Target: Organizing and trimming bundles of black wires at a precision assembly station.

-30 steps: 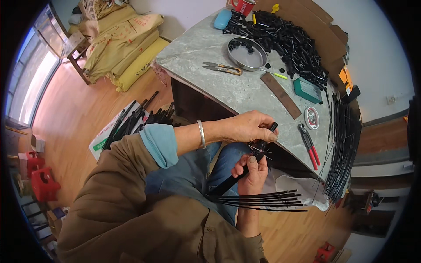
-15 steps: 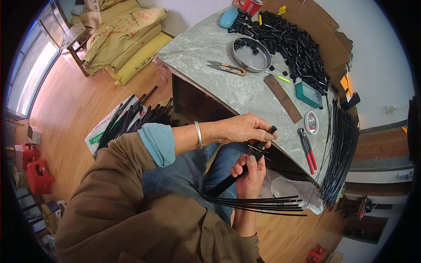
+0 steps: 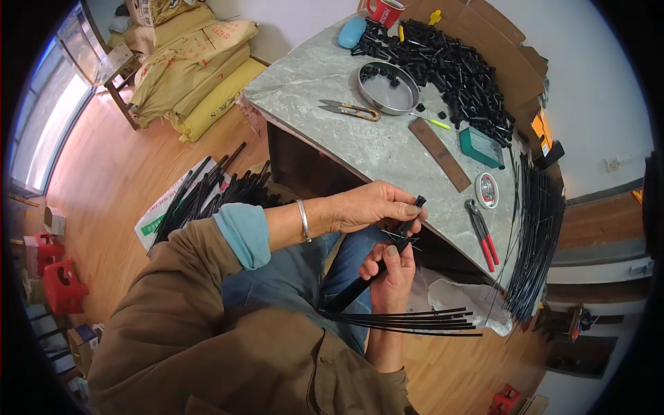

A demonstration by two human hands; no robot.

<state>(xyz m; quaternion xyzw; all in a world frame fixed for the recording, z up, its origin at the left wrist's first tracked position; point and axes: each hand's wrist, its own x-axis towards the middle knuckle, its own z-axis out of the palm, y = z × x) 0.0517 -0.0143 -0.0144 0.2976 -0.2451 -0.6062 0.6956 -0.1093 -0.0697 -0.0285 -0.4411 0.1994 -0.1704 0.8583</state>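
Note:
My left hand (image 3: pixel 377 206), with a silver bangle at the wrist, is closed around a black flared plastic tube (image 3: pixel 420 201) at the upper end of the work. Just below it, my right hand (image 3: pixel 393 273) grips a black shaft (image 3: pixel 346 296) that slants down to my lap. Between the two hands, short thin wires (image 3: pixel 400 238) stick out in several directions. A fan of thin black rods (image 3: pixel 415 324) spreads to the right from the shaft's lower end. The fingers partly hide where the tube meets the shaft.
The grey table (image 3: pixel 311 76) bears a heap of black plastic tubes (image 3: pixel 453 76), a round metal tin (image 3: pixel 389 88), thread snips (image 3: pixel 349 109), a wooden strip (image 3: pixel 439 153), a green box (image 3: pixel 482 146), red-handled pincers (image 3: pixel 482 235) and long black rods (image 3: pixel 536 228). More black shafts (image 3: pixel 200 194) lie at left.
Both hands and the held piece have shifted slightly left in view, along with the table. The left hand's fingers now sit a little lower around the tube; both grips stay closed.

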